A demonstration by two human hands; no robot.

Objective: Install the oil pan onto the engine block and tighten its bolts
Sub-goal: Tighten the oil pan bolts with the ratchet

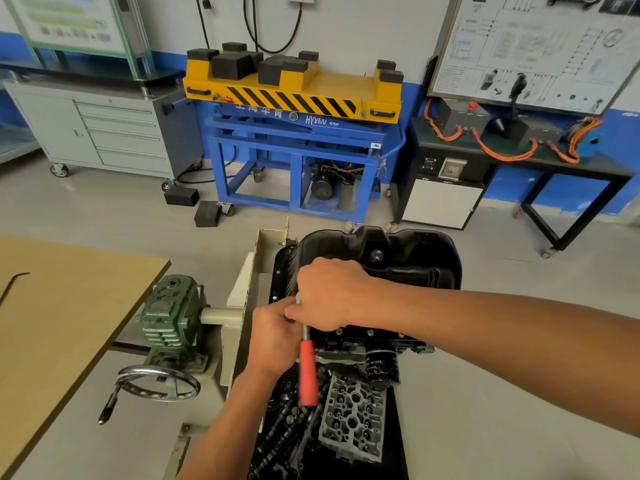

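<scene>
Left hand, forearm rising from below, grips a red-handled metal wrench. Right hand, forearm reaching in from the right, curls over its top, touching the left hand.

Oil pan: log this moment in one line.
oil pan on engine block | right hand grips red-handled wrench at flange | left hand pinches its shaft

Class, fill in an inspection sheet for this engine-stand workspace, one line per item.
Surface: wooden bench at left, one bent rod on it.
Job's things: oil pan sits on engine block; red-handled ratchet at its near-left edge.
Clutter: cylinder head and camshafts lie below the block.
Grips: left hand and right hand both hold the ratchet.
Cables: orange cables on the right-hand bench; black cables on the wall.
Surroundings: blue lift cart, grey cabinet.
</scene>
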